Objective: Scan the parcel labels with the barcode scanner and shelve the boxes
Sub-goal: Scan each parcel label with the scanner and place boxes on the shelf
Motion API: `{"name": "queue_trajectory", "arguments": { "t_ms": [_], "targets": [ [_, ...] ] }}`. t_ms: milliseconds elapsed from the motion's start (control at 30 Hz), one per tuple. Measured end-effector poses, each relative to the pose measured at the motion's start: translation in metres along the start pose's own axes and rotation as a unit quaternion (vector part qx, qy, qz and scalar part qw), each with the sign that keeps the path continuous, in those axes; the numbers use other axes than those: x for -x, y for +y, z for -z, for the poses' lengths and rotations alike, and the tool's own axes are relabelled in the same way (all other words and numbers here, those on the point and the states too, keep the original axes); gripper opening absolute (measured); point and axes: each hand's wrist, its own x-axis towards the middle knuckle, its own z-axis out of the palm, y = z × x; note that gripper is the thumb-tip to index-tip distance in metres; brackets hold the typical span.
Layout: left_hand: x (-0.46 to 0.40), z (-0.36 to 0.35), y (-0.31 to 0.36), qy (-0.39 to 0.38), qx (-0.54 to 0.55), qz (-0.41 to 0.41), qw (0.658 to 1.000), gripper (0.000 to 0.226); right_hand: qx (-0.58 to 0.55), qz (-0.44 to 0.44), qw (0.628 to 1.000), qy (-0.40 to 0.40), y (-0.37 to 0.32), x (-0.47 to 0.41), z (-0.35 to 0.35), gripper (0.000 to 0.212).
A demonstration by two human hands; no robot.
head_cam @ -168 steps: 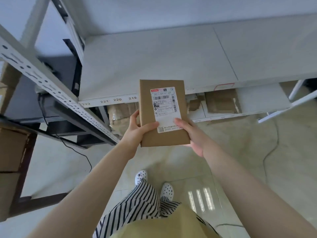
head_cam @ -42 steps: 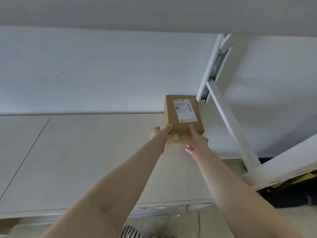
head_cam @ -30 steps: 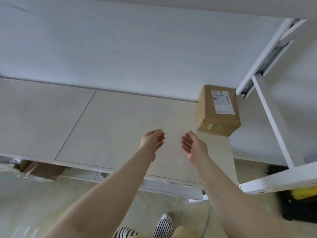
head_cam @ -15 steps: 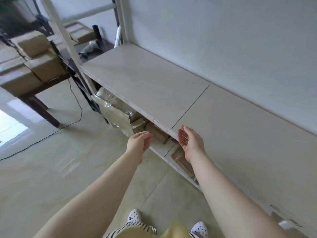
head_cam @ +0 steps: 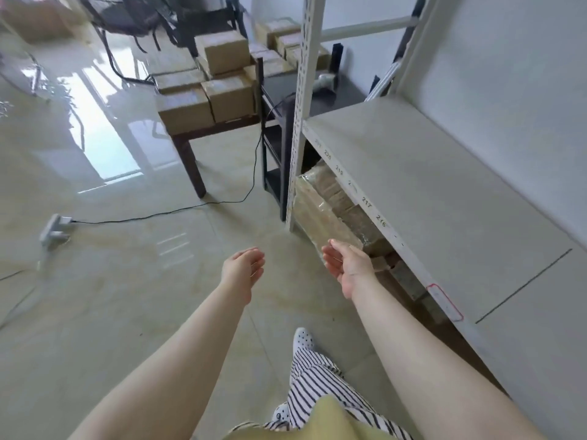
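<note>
Nearest the camera, a striped trouser leg (head_cam: 320, 385) and a spotted shoe (head_cam: 302, 337) show between two bare forearms stretched out over the glossy tiled floor (head_cam: 111, 296). The left hand (head_cam: 244, 268) hangs above the floor with its fingers loosely extended and nothing in it; the right hand (head_cam: 346, 263) is held palm inward, fingers relaxed and slightly spread, also holding nothing. Just right of that hand runs the front edge of a white shelf board (head_cam: 444, 217), with small numbers along its lip, among them 220, 217 and 216, and a red-outlined tag (head_cam: 444, 302) nearer the camera. Under the board, on the lower level, lies a plastic-wrapped bundle of brown boxes (head_cam: 320, 201) with more cardboard pieces beside it. A perforated white upright (head_cam: 301, 100) carries the shelf's far corner. To the left on the floor sits a white power strip (head_cam: 54, 228), with a black cable (head_cam: 197, 206) leading toward a dark stand (head_cam: 276, 147). Farther off, a dark wooden table (head_cam: 190, 144) bears a stack of cardboard parcels (head_cam: 216, 81), well apart from both hands. On the dark surface behind the upright lies a pale object that may be the barcode scanner (head_cam: 325, 81), too blurred to be sure. More boxes stand beyond it.
</note>
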Motion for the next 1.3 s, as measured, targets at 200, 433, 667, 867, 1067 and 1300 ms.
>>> {"name": "queue_trajectory", "arguments": {
  "t_ms": [200, 433, 667, 867, 1067, 1300],
  "targets": [
    [-0.077, -0.017, 0.071, -0.01, 0.014, -0.014, 1.0, 0.007, 0.029, -0.008, 0.999, -0.032, -0.027, -0.072, -0.091, 0.003],
    [-0.163, -0.031, 0.179, -0.01, -0.03, -0.035, 0.999, 0.006, 0.054, -0.035, 0.997, -0.049, -0.075, -0.16, -0.209, 0.008],
    [-0.234, -0.053, 0.255, -0.009, -0.015, -0.023, 1.0, 0.008, 0.044, -0.035, 0.997, -0.045, -0.122, -0.215, -0.285, 0.011],
    [-0.311, -0.083, 0.328, -0.057, -0.047, -0.028, 0.997, 0.008, 0.03, -0.033, 0.999, -0.024, -0.16, -0.281, -0.358, 0.018],
    [-0.403, -0.094, 0.437, -0.066, -0.095, -0.029, 0.993, 0.01, -0.007, -0.034, 0.999, 0.015, -0.207, -0.349, -0.45, 0.024],
    [-0.496, -0.126, 0.544, -0.07, -0.155, -0.057, 0.984, 0.025, -0.014, -0.009, 1.0, 0.015, -0.271, -0.41, -0.532, 0.026]
  ]
}}
